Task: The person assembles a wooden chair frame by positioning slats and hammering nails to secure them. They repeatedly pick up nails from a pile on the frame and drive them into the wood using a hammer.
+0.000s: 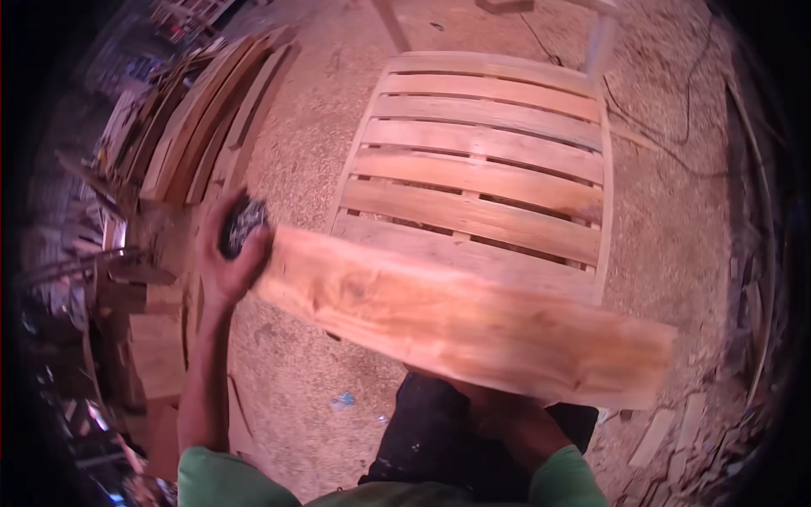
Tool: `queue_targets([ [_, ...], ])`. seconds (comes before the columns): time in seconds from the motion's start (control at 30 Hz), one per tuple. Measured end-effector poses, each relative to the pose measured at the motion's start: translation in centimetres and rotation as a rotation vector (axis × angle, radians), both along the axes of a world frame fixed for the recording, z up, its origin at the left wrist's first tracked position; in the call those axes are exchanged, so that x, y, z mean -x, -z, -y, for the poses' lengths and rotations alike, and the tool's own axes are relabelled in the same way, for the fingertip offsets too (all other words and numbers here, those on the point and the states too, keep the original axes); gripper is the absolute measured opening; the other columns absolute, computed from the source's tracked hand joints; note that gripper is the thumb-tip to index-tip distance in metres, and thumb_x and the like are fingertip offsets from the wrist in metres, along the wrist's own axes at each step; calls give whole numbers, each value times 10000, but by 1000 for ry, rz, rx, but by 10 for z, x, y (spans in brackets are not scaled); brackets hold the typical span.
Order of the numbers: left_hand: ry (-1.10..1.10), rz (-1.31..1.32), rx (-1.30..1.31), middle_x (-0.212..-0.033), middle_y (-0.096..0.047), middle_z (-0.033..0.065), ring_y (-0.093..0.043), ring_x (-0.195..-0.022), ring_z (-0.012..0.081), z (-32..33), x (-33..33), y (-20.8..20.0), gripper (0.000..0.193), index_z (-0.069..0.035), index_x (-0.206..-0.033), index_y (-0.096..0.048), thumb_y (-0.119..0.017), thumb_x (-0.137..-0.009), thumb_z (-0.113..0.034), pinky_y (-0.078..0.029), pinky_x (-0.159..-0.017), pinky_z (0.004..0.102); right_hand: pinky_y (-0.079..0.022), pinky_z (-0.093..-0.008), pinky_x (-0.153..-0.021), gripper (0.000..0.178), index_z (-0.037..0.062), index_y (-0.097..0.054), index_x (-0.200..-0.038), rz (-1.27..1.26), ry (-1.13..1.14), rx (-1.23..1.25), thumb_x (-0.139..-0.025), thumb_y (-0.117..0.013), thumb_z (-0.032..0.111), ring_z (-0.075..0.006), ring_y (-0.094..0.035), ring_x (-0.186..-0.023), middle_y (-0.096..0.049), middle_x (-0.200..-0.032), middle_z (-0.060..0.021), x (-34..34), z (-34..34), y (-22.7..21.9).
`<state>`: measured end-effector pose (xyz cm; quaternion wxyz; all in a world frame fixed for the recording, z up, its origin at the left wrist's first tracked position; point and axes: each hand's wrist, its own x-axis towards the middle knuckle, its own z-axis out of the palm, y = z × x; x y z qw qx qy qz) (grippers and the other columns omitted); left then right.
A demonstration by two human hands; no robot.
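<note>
A broad, light-brown wooden board (456,313) lies across in front of me, above my lap and over the near edge of a slatted wooden seat (486,169). At the board's left end is my left hand (228,253), its fingers and thumb curled around a dark, rounded thing with a speckled grey face (246,226); its kind is unclear. The thumb is beside the board's end. My right hand (498,410) reaches under the board's near edge and appears to hold it from below, with its fingers hidden. Part of the board is blurred.
Long planks (220,118) are stacked at the far left, with wooden blocks (156,355) nearer me. Dark cables (676,139) run over the shavings-covered floor (296,363) at right. Wood offcuts (676,439) lie at the near right. Wooden uprights (601,42) rise behind the seat.
</note>
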<state>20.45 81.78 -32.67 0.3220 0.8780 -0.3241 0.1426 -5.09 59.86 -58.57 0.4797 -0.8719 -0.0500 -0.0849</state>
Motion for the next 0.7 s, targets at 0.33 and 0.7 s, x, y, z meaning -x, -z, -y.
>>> queue_targets([
  [0.33,-7,-18,-316,-1402,-629,290,-632,-1281,455,23,3,-23,573,58,-1414,-650,-741,-947,-260,-491,-1129,500,-554,-491,-1066,523,125,-688,-1451,-519,157,-159,-1047,-665,457,-398,-701,-1228,-749,-1296,-215,166,23,-39],
  [0.7,-284,-283,-342,-1241,-695,239,-720,-1108,398,75,-24,-49,496,52,-1266,-720,-820,-891,-256,-585,-957,455,-615,-459,-724,393,82,-754,-1313,-1401,425,-245,-1042,-684,357,-327,-777,-778,-775,-857,-168,282,212,-251],
])
